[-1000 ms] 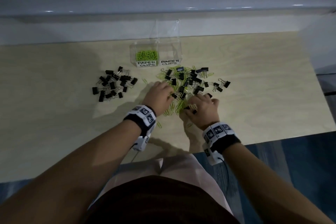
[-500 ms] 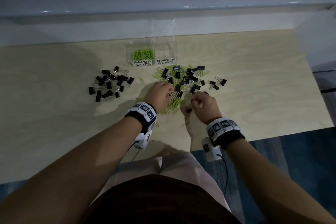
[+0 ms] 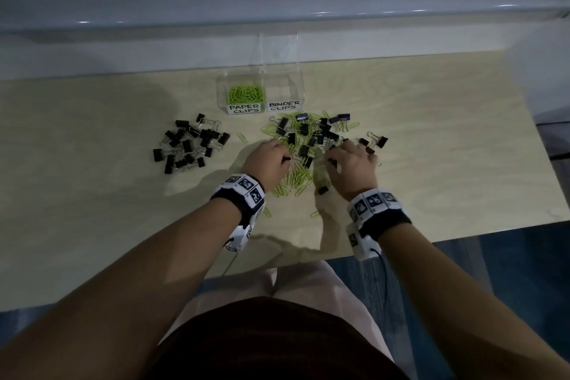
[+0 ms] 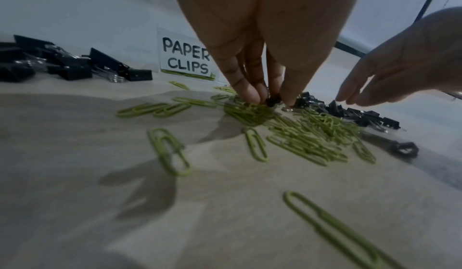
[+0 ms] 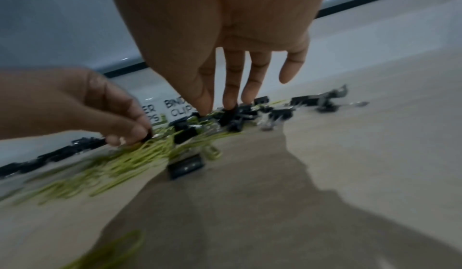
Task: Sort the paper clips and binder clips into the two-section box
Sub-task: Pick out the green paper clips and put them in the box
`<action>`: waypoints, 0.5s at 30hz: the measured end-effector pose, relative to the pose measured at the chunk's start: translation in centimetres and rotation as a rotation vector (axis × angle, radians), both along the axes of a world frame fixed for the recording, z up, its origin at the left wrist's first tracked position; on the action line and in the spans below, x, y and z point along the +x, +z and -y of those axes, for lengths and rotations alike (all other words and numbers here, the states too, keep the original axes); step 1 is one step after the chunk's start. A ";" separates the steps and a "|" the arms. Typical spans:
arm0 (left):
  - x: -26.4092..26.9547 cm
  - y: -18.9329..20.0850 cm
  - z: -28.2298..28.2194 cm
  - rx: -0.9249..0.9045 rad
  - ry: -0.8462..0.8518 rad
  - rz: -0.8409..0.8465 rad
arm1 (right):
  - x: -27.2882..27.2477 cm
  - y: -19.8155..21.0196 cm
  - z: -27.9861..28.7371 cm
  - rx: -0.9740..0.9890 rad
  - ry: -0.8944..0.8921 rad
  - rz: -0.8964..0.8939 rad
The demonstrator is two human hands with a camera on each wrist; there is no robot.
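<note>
We see the pale wooden surface (image 3: 431, 139) first, the largest thing here, running to a grey wall at the back. At its far edge stands the clear two-section box (image 3: 260, 92): the left section, labelled PAPER CLIPS, holds a heap of green paper clips (image 3: 246, 93), and the right section, labelled BINDER CLIPS, looks bare inside as far as we can tell. To the left of the box, well apart from the hands, lies a sorted pile of black binder clips (image 3: 189, 145). In front of the box sits the mixed heap (image 3: 311, 139) of green paper clips and black binder clips, with a few loose paper clips scattered toward the near edge. Our left hand (image 3: 267, 160) is down at the left side of that heap, its fingers (image 4: 246, 89) brought together with the thumb and pinching a small black binder clip (image 4: 272, 101) just above the green clips. Our right hand (image 3: 354, 165) hovers over the right side of the heap, fingers (image 5: 231, 93) straight and pointing down, the tips touching black binder clips there without closing round any. One binder clip (image 3: 323, 190) lies alone near the right wrist.
</note>
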State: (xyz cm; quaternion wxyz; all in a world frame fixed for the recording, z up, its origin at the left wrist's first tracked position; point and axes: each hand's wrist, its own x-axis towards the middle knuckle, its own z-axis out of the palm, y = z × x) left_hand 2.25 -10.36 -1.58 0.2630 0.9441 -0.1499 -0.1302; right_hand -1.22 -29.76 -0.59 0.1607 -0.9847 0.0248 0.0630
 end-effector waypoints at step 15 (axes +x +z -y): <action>1.6 0.8 -10.7 0.106 0.307 0.119 | 0.9 -1.6 -3.2 0.014 0.143 0.042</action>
